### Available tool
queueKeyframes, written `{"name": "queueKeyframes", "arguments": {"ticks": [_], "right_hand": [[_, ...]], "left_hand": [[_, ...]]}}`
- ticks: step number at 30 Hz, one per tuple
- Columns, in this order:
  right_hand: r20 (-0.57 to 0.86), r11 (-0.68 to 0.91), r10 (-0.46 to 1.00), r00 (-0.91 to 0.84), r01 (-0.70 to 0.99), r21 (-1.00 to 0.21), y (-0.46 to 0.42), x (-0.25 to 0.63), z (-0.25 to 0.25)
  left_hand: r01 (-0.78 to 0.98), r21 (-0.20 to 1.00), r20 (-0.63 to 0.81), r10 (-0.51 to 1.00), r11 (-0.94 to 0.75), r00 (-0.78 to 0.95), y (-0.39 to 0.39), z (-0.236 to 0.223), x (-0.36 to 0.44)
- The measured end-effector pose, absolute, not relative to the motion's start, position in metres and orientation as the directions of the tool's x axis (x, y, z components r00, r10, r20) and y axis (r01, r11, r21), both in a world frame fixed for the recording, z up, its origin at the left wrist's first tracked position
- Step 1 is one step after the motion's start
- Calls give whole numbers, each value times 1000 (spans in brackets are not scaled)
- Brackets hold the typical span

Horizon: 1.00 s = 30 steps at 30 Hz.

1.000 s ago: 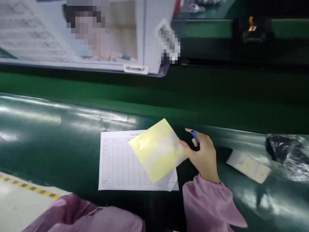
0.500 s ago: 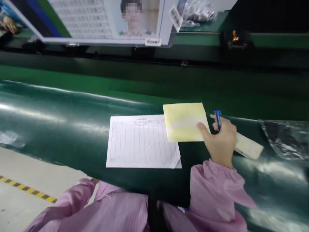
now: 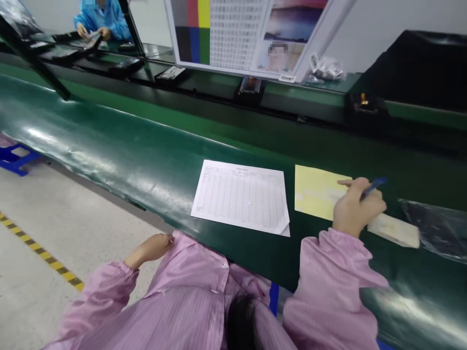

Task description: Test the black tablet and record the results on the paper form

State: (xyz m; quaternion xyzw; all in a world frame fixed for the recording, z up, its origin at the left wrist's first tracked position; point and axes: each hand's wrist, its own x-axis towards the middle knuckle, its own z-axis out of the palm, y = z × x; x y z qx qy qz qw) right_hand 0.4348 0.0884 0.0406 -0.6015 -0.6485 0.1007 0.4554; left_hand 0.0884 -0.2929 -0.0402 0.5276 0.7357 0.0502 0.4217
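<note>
My right hand (image 3: 357, 206) is closed around a blue pen (image 3: 374, 186) that sticks up between the fingers. It rests over the right part of a yellow sheet (image 3: 317, 192), covering its corner. To the left on the table lies a white printed form (image 3: 241, 197) with a ruled grid and a folded lower right corner. Beside my right wrist is a cream-coloured block (image 3: 396, 231), partly behind the hand. My left hand (image 3: 155, 249) is down by my lap, below the table edge, its curled fingers against my pink smock (image 3: 182, 277); what they hold, if anything, is hidden.
A clear bag with dark contents (image 3: 438, 228) lies at the right. Beyond the green table (image 3: 120, 141) runs a line carrying black trays (image 3: 251, 90). A display board (image 3: 237, 36) stands behind it. A person in blue (image 3: 109, 22) works at the far left.
The yellow sheet has moved right, off the white form, and now lies apart from it. My right hand has moved right with the pen. The view has turned left, bringing my left hand into sight.
</note>
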Motion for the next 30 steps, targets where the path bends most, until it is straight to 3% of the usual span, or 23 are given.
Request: {"name": "queueKeyframes", "arguments": {"ticks": [3, 5, 6, 8, 10, 13, 20, 27, 30], "right_hand": [[479, 336, 868, 130, 557, -760, 81, 416, 40], [427, 328, 896, 121, 467, -821, 76, 406, 39], [386, 310, 916, 106, 422, -852, 74, 402, 39], [298, 264, 953, 49, 340, -903, 71, 393, 38], [222, 219, 975, -23, 273, -937, 69, 383, 38], [95, 122, 982, -166, 161, -979, 72, 365, 37], [27, 79, 940, -340, 140, -987, 99, 322, 19], [191, 260, 922, -336, 176, -949, 102, 317, -7], [262, 348, 897, -357, 200, -916, 97, 321, -6]], "left_hand": [[630, 699, -510, 853, 340, 106, -280, 10, 103], [481, 858, -349, 891, 178, 292, -255, 37, 117], [463, 881, -262, 914, 96, 309, -239, 45, 124], [609, 791, -120, 960, -62, 254, -199, 51, 136], [794, 588, -21, 978, -155, 206, -158, 46, 145], [868, 438, 20, 968, -234, 251, -107, 31, 157], [803, 351, 53, 866, -483, 498, -59, 11, 163], [734, 319, 291, 799, -600, 526, -58, -2, 157], [715, 399, 306, 819, -574, 486, -61, 2, 159]]}}
